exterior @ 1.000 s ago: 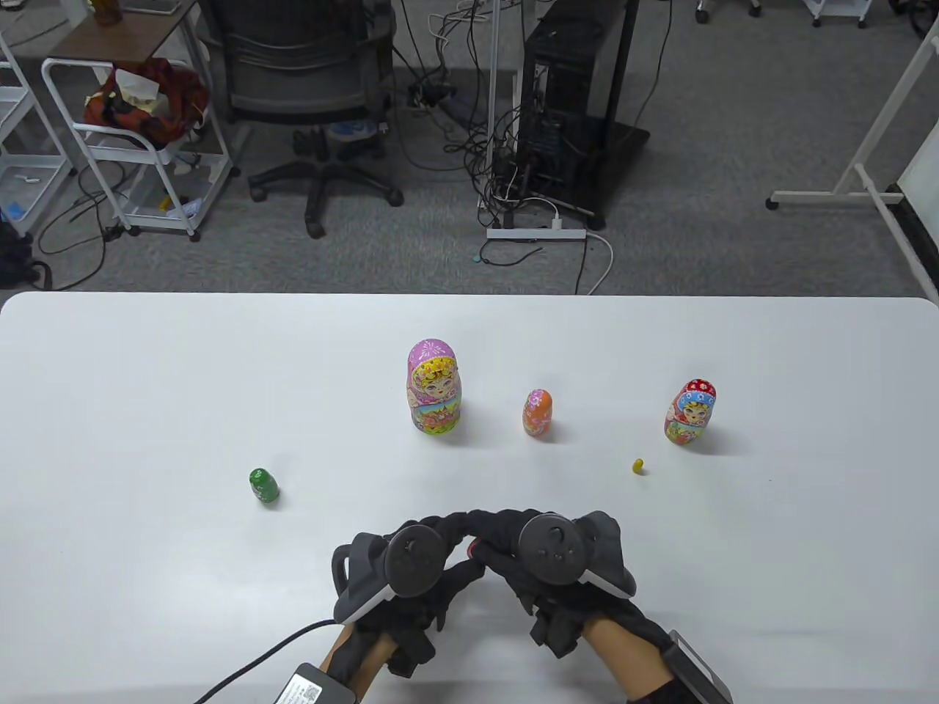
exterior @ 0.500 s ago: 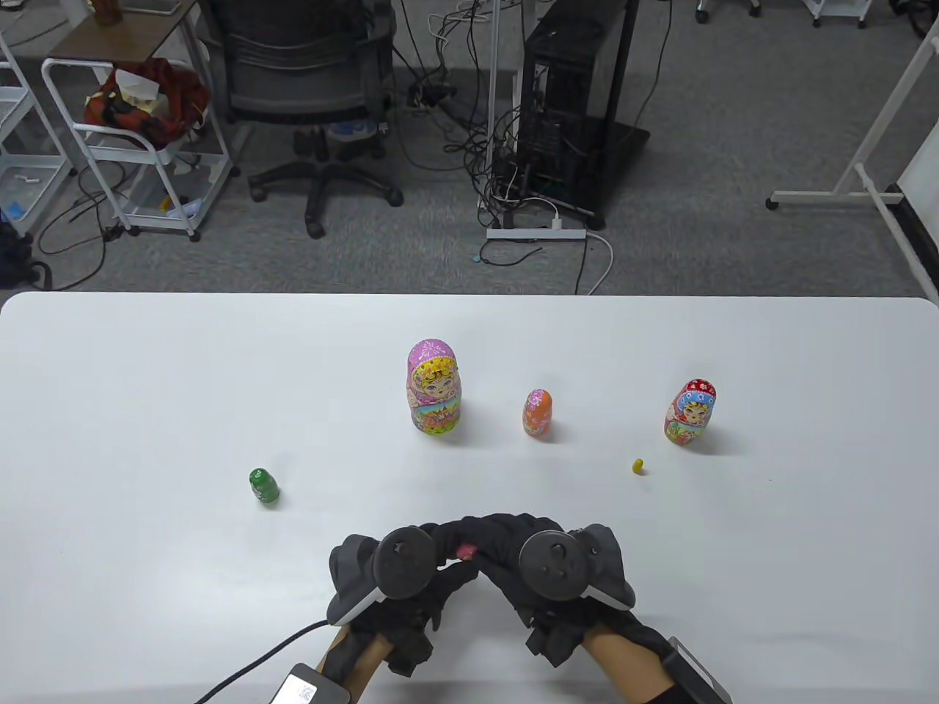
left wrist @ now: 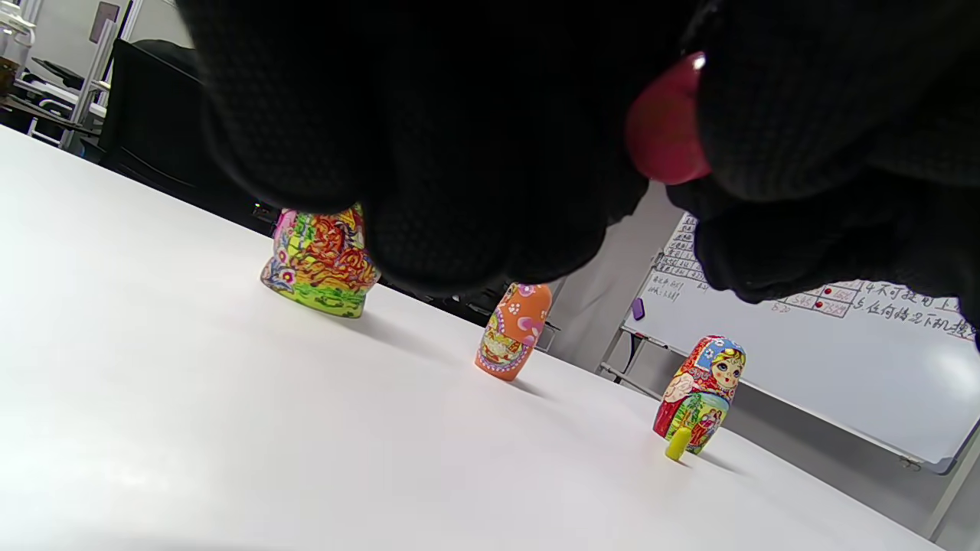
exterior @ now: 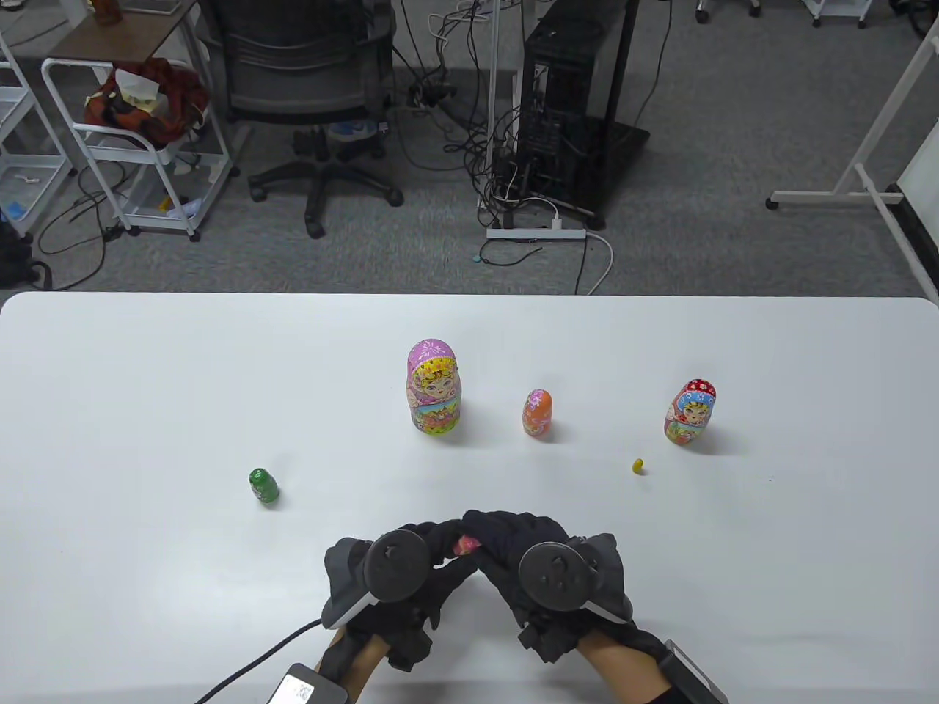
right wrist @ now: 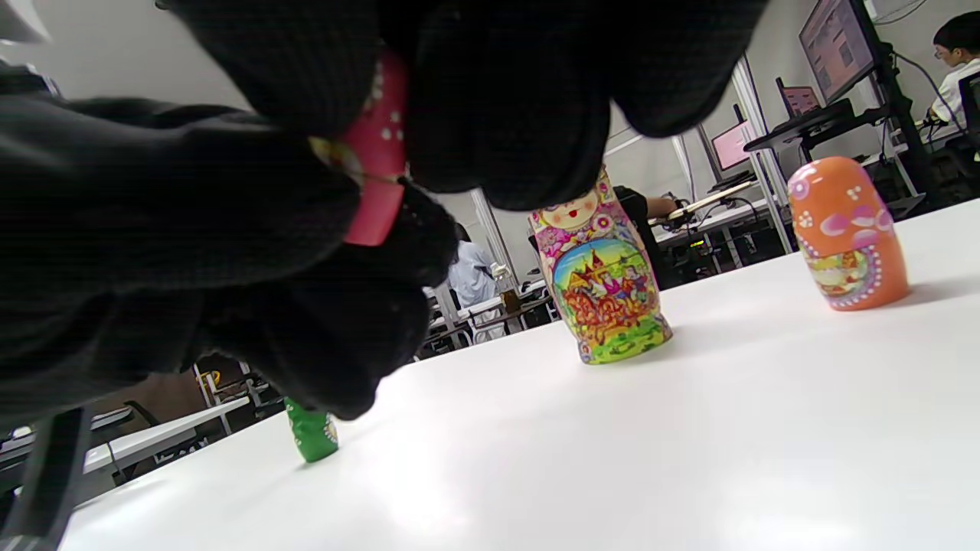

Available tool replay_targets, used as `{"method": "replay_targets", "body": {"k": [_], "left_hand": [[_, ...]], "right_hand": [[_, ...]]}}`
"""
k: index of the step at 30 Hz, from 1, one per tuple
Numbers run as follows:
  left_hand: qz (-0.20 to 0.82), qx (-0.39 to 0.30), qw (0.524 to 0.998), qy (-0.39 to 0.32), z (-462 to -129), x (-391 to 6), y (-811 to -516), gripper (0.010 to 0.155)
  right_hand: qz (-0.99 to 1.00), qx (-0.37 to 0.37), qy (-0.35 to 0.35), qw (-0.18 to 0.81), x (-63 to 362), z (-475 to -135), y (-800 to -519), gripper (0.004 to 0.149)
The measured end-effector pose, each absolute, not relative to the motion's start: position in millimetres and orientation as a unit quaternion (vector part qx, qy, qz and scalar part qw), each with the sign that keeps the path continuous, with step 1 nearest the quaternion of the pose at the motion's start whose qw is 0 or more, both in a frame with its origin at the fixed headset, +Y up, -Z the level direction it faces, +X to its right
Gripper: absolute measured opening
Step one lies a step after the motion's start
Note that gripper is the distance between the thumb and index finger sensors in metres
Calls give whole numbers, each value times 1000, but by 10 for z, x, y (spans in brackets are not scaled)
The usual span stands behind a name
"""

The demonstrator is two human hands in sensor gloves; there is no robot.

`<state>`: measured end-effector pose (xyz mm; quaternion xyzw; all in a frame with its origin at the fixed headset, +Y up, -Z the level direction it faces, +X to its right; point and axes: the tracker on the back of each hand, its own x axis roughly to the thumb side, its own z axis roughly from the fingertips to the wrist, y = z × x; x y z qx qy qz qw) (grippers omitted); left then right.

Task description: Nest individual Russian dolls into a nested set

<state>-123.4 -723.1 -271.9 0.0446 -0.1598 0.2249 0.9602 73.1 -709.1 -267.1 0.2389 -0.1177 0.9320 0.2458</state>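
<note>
Both gloved hands meet at the table's front middle and grip a small pink doll (exterior: 465,545) between them, above the table; it also shows in the left wrist view (left wrist: 664,126) and in the right wrist view (right wrist: 377,149), mostly hidden by fingers. My left hand (exterior: 411,568) holds one end, my right hand (exterior: 532,557) the other. On the table stand a tall pink doll (exterior: 433,386), an orange doll (exterior: 537,413), a red doll (exterior: 690,412), a green doll (exterior: 263,486) and a tiny yellow doll (exterior: 638,466).
The white table (exterior: 147,381) ends at a far edge with an office chair (exterior: 308,81), a computer tower (exterior: 568,88) and cables on the floor beyond. A black cable (exterior: 257,656) trails from my left wrist at the front edge.
Both hands have drawn slightly towards the front edge, still together around the pink doll. More of the doll shows between the fingers. The standing dolls have not moved.
</note>
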Motion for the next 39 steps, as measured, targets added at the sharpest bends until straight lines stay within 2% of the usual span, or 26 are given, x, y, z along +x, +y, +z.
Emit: {"method": "replay_targets", "body": {"k": [3,5,7,11,15,18,21,24,28,29,31,34,37,39], "left_hand": [[226,53,962,-141,-2749,-1282,-7239,59],[212,57,966,-135,-2777,-1326,-7257,60],[203,58,969,-125,-2801,-1371,-7293,60],[197,48,973,-114,-2832,-1406,-7345,60],[196,48,973,-114,-2830,-1405,-7347,60],[194,52,973,-115,-2820,-1399,-7344,60],[192,54,973,-117,-2818,-1393,-7332,60],[197,57,972,-116,-2812,-1395,-7326,60],[196,57,972,-118,-2819,-1383,-7328,61],[195,58,972,-120,-2818,-1380,-7328,61],[190,58,972,-124,-2821,-1368,-7326,61],[184,59,973,-126,-2823,-1356,-7322,61],[180,57,973,-129,-2827,-1349,-7322,61],[178,55,974,-130,-2834,-1343,-7322,61]], "right_hand": [[933,224,-125,251,757,-2679,-7056,48],[959,199,-86,185,765,-2745,-7071,48],[975,195,-57,86,756,-2765,-7197,47],[979,202,18,-27,651,-2800,-7448,46],[975,210,48,-62,582,-2794,-7621,47],[974,210,49,-73,572,-2791,-7641,47],[974,202,87,-60,665,-2848,-7529,73],[986,136,92,-13,948,-3032,-7336,74],[991,-81,64,79,1637,-3505,-7237,55],[983,-147,69,84,1817,-3624,-7254,52],[969,-212,100,81,2044,-3783,-7307,54],[953,-250,147,90,2236,-3926,-7430,52],[954,-237,139,117,2262,-4000,-7497,48],[959,-235,128,97,2227,-4041,-7514,48]]}}
